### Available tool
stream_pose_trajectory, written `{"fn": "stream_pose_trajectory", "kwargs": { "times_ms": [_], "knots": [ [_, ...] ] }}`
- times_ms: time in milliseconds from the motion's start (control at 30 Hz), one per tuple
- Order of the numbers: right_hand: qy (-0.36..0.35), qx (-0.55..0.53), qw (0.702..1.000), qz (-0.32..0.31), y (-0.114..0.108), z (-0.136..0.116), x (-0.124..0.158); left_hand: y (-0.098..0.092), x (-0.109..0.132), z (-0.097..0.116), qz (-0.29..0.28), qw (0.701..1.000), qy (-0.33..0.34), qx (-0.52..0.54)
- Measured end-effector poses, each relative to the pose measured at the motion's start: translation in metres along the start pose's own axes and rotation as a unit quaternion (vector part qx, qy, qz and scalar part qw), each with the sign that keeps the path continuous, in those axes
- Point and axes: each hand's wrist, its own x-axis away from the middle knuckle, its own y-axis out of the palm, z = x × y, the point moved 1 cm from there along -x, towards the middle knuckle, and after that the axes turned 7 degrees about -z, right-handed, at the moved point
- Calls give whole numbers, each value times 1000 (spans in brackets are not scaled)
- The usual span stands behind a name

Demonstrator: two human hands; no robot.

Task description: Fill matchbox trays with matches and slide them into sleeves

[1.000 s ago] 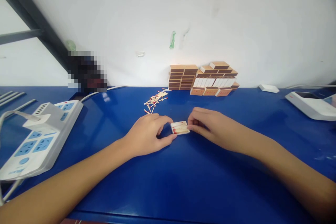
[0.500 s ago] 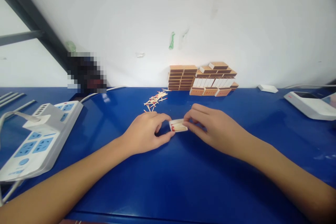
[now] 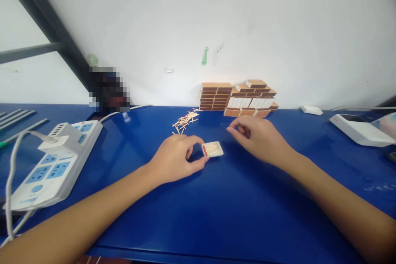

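Observation:
A small white matchbox tray with red-tipped matches in it is on the blue table. My left hand grips its left end between thumb and fingers. To the right of the tray, my right hand is apart from it, in front of the stacked matchboxes; its thumb and forefinger are a little apart with nothing visible between them. Behind my left hand lies a loose pile of matches. Closed matchboxes stand in a stack and a second, stepped stack against the wall.
A white power strip with a plugged-in adapter and cables is at the left on the blue table. A white device and a small white block are at the right. Metal rods lie at the far left.
My right hand has drawn away from the tray to the right and back, leaving the matches in full view. My left hand still holds the tray. The camera view has shifted slightly.

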Motion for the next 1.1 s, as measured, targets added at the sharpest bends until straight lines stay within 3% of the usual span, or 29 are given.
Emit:
{"fn": "stream_pose_trajectory", "kwargs": {
  "times_ms": [133, 267, 367, 533, 700, 867, 1100],
  "knots": [
    [-19, -6, 997, -78, 6, -6, -35, 4, 2, 4, -21, 1000, 20, 0],
    [-23, 125, 982, -139, 18, -26, -91, 5, 3, 6, -36, 998, 52, -8],
    [-1, 173, 973, -151, 32, -41, -126, 5, 4, 4, -29, 998, 61, -11],
    [48, 217, 956, -189, 47, -54, -148, 8, 5, -2, -25, 997, 66, -12],
    [41, 232, 941, -243, 37, -58, -132, 11, 5, -4, -25, 997, 67, -13],
    [15, 239, 938, -251, 16, -43, -89, 7, 4, -3, -30, 998, 50, -17],
    [-9, 122, 969, -217, 0, -8, -15, 6, 1, 0, -46, 998, 28, -20]
  ]
}}
